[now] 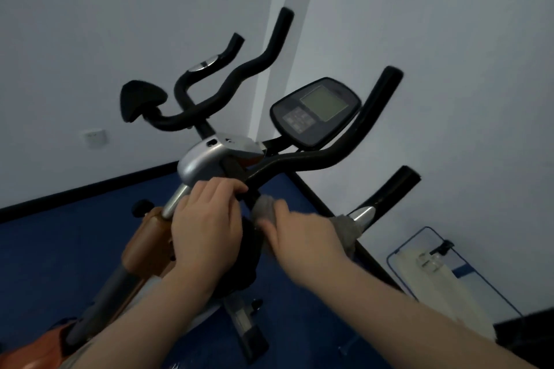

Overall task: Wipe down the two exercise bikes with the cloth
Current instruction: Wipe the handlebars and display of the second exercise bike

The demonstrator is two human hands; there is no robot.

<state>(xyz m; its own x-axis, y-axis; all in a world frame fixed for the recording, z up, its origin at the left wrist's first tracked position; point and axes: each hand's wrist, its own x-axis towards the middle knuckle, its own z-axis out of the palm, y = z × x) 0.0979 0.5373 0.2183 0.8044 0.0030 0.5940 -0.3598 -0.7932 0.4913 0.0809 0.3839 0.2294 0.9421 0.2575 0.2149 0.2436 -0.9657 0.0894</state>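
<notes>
I am clamping my right hand (302,237) on the soft, limp grey cloth (266,208), bunched at 5 o'clock of the console (314,112); my left hand (207,219) is gripping the handlebar stem (236,174).

No text, brand, number or sign can be read anywhere in this view. The console (315,112) on the near exercise bike (207,159) has a pale green screen (324,103) that shows no digits, and the small keypad (299,121) beside the screen has marks too blurred to make out. The silver housing (201,159) below the console carries no legible label. A white wall plate (93,137) on the left wall is blank as far as can be seen.
</notes>
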